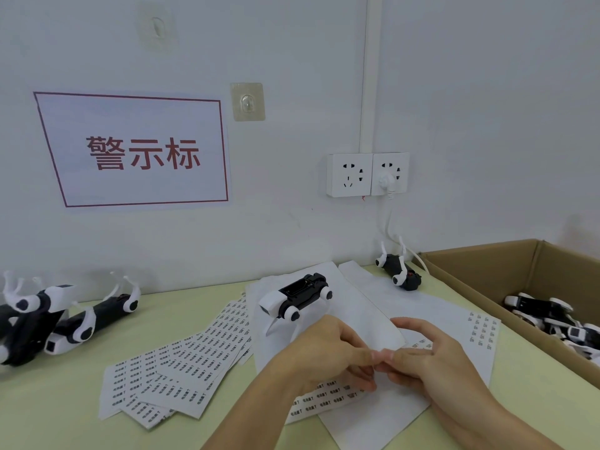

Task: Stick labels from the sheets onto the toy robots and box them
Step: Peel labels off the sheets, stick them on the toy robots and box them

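A black-and-white toy robot (pixel 297 297) lies belly-up on white sheets in the middle of the table. Just in front of it my left hand (pixel 328 352) and my right hand (pixel 431 362) meet fingertip to fingertip over a partly used label sheet (pixel 324 397). The fingers of both hands are curled together at one spot; whether a label sits between them is too small to tell. A fanned stack of full label sheets (pixel 175 368) lies to the left. Another toy robot (pixel 397 271) lies near the wall.
Several toy robots (pixel 48 316) are piled at the table's left. A brown cardboard box (pixel 480 284) at the right holds several boxed toy robots (pixel 558 319). A white cable runs down from the wall socket (pixel 368 173) behind the box.
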Demonstrator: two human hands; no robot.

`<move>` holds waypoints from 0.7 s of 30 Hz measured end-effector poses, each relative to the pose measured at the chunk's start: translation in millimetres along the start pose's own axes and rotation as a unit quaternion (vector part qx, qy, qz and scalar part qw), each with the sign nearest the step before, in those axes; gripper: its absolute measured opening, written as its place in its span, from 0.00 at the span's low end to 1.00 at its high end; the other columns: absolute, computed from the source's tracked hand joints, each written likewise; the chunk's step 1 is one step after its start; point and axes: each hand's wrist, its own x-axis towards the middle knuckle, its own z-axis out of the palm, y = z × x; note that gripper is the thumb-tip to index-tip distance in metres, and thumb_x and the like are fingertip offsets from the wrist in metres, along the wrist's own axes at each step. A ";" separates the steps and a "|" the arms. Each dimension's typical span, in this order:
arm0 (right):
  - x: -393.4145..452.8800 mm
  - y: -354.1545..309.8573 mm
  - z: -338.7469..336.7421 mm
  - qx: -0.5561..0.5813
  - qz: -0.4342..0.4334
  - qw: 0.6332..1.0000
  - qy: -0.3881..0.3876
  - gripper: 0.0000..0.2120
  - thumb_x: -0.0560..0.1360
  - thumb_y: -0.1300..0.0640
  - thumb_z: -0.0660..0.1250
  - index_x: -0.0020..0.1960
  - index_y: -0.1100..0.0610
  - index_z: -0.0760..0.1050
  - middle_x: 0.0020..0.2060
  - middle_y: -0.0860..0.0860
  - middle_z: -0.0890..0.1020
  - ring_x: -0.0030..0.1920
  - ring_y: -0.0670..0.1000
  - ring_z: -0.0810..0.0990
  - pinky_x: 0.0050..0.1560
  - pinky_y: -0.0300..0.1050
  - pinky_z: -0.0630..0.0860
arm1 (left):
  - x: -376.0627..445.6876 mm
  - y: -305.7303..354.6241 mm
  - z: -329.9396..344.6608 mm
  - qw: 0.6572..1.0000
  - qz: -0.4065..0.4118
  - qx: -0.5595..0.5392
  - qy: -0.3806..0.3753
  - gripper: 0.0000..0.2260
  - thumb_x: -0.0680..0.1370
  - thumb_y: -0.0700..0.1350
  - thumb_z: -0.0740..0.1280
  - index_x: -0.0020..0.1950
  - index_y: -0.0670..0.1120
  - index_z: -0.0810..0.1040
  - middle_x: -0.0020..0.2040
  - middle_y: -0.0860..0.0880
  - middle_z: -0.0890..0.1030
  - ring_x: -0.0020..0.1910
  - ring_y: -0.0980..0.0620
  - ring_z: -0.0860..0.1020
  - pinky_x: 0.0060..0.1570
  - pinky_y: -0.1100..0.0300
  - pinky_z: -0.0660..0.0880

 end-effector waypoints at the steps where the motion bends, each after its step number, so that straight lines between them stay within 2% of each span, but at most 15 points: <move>1: -0.3 -0.3 0.1 0.002 0.001 1.000 0.000 0.21 0.71 0.71 0.73 0.59 0.54 0.76 0.39 0.63 0.86 0.42 0.58 0.87 0.41 0.46 0.79 | -0.2 0.2 -0.2 1.000 -0.007 -0.008 -0.005 0.07 0.77 0.41 0.74 0.41 0.41 0.82 0.37 0.46 0.85 0.38 0.48 0.84 0.48 0.57 0.83; 3: -0.4 -0.7 0.2 0.000 0.002 1.000 0.003 0.21 0.71 0.71 0.74 0.59 0.54 0.76 0.39 0.63 0.86 0.42 0.59 0.87 0.43 0.47 0.80 | -1.5 1.4 -1.4 1.000 -0.018 -0.018 -0.014 0.05 0.78 0.38 0.71 0.43 0.38 0.82 0.36 0.45 0.84 0.38 0.48 0.85 0.44 0.60 0.82; 7: -1.4 -2.5 0.4 -0.001 0.003 1.000 0.012 0.22 0.70 0.69 0.75 0.59 0.53 0.76 0.38 0.63 0.86 0.45 0.63 0.86 0.46 0.49 0.79 | -3.9 3.9 -3.1 0.999 -0.032 -0.030 -0.016 0.05 0.79 0.35 0.67 0.46 0.35 0.81 0.36 0.44 0.83 0.39 0.46 0.85 0.46 0.59 0.82; 12: -1.5 -7.0 -2.2 -0.052 0.001 0.999 0.008 0.20 0.73 0.67 0.72 0.58 0.47 0.76 0.36 0.59 0.86 0.31 0.49 0.78 0.36 0.42 0.72 | -6.3 9.5 -10.1 0.998 -0.050 -0.042 0.004 0.04 0.79 0.35 0.67 0.44 0.36 0.80 0.34 0.44 0.83 0.34 0.47 0.84 0.39 0.61 0.81; 14: -0.3 -8.0 -4.7 -0.102 0.005 0.995 0.017 0.21 0.74 0.66 0.71 0.59 0.43 0.73 0.37 0.57 0.86 0.33 0.51 0.80 0.38 0.44 0.75 | -7.3 11.8 -17.3 0.998 -0.041 -0.037 0.035 0.04 0.78 0.35 0.68 0.44 0.37 0.80 0.34 0.44 0.82 0.34 0.47 0.84 0.37 0.62 0.80; 16: 0.8 -8.2 -7.0 -0.167 0.005 0.985 0.033 0.21 0.74 0.62 0.71 0.58 0.41 0.70 0.42 0.55 0.85 0.38 0.54 0.83 0.40 0.44 0.77 | -7.6 13.6 -22.8 0.997 -0.020 -0.016 0.073 0.04 0.78 0.36 0.69 0.44 0.38 0.80 0.35 0.45 0.81 0.34 0.48 0.83 0.36 0.62 0.79; 19: 1.5 -5.7 -7.3 -0.261 -0.046 0.960 0.092 0.16 0.74 0.57 0.73 0.56 0.41 0.73 0.51 0.49 0.77 0.47 0.45 0.77 0.42 0.41 0.72 | -6.9 15.5 -22.3 0.992 0.017 0.024 0.124 0.04 0.78 0.38 0.69 0.43 0.40 0.80 0.35 0.46 0.81 0.33 0.49 0.83 0.35 0.61 0.79; 21: 1.2 -4.9 -6.9 -0.276 -0.098 0.949 0.116 0.11 0.74 0.56 0.72 0.51 0.41 0.78 0.49 0.47 0.78 0.45 0.42 0.75 0.41 0.37 0.69 | -6.1 15.8 -17.0 0.985 0.038 0.064 0.158 0.04 0.77 0.38 0.68 0.42 0.41 0.80 0.35 0.47 0.80 0.30 0.52 0.82 0.34 0.62 0.78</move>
